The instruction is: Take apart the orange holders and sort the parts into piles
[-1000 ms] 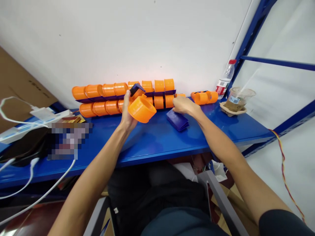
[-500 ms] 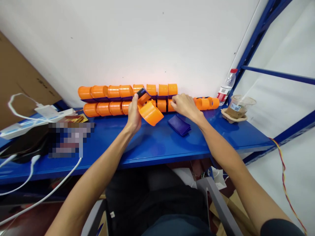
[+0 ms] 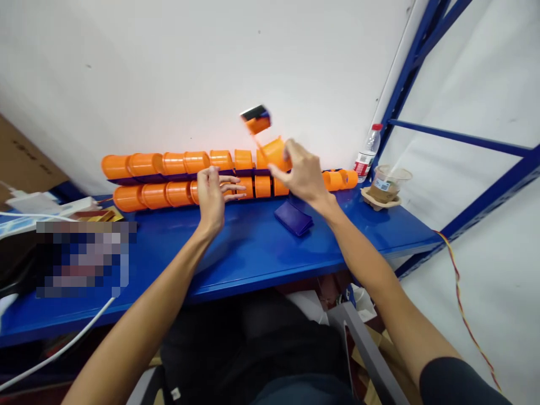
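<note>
My right hand (image 3: pixel 298 171) is closed in a pinch on an orange cup (image 3: pixel 273 152), held up just above the right end of the rows. A smaller orange and dark blue piece (image 3: pixel 256 118) sticks up from that cup, blurred by motion. My left hand (image 3: pixel 213 194) is open, its fingers stretched to the right and touching or almost touching the lower row of orange cups (image 3: pixel 169 193). An upper row of orange cups (image 3: pixel 177 163) lies on dark blue strips against the wall. A stack of dark blue cards (image 3: pixel 293 217) lies on the blue shelf (image 3: pixel 253 253), just below my right wrist.
A few more orange cups (image 3: pixel 340 179) lie right of the rows. A water bottle (image 3: pixel 366 153) and a plastic drink cup (image 3: pixel 386 180) in a pulp holder stand at the shelf's right end. A blue rack post (image 3: pixel 400 84) rises behind them. White cables (image 3: pixel 63 349) and a blurred-out patch lie at the left.
The orange cup with its dark blue piece went from my left hand to my right and was lifted higher and to the right. My left hand opened and sank toward the lower row.
</note>
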The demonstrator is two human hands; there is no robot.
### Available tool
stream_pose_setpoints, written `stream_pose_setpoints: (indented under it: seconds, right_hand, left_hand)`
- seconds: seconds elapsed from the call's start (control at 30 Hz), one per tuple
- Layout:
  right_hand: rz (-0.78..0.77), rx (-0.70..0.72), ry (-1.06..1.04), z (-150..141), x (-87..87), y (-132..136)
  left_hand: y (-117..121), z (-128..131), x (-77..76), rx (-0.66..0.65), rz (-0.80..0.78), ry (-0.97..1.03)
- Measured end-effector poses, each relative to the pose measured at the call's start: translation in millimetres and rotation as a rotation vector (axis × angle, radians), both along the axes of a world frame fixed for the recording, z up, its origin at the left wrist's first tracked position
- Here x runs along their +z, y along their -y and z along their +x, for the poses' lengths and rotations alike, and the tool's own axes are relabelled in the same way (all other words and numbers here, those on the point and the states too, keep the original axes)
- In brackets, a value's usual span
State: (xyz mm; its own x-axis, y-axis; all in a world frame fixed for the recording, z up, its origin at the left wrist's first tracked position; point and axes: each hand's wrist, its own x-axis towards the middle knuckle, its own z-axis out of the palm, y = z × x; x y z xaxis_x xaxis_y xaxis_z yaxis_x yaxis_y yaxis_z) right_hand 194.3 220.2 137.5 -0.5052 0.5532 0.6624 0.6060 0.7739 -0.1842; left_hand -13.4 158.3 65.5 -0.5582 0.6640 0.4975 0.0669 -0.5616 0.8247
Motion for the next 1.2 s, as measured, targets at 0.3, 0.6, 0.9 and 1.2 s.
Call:
stream_pose_setpoints:
  seconds: [0.3,0.6,0.9,1.2]
  right_hand:
    - [-0.204,-0.511,-0.117,67.5,4.6,-77.4]
    - [-0.128,-0.717,-0.279,106.9,18.1,-115.2]
    - [-0.269,-0.823,-0.153,110.7,24.7,-150.8]
    - [-0.321,-0.824,-0.107,112.3,13.9,-168.5]
  left_hand:
    - [1.2,4.9,2.4,-0.006,-0.02,0.02]
    - [1.3,4.8,-1.2,-0.02,-0.069,0.001]
    - [0.5,4.7,-1.4,-0.033,-0.066,0.01]
    - [-0.6,3.1,-1.9,-0.049,-0.063,0.01]
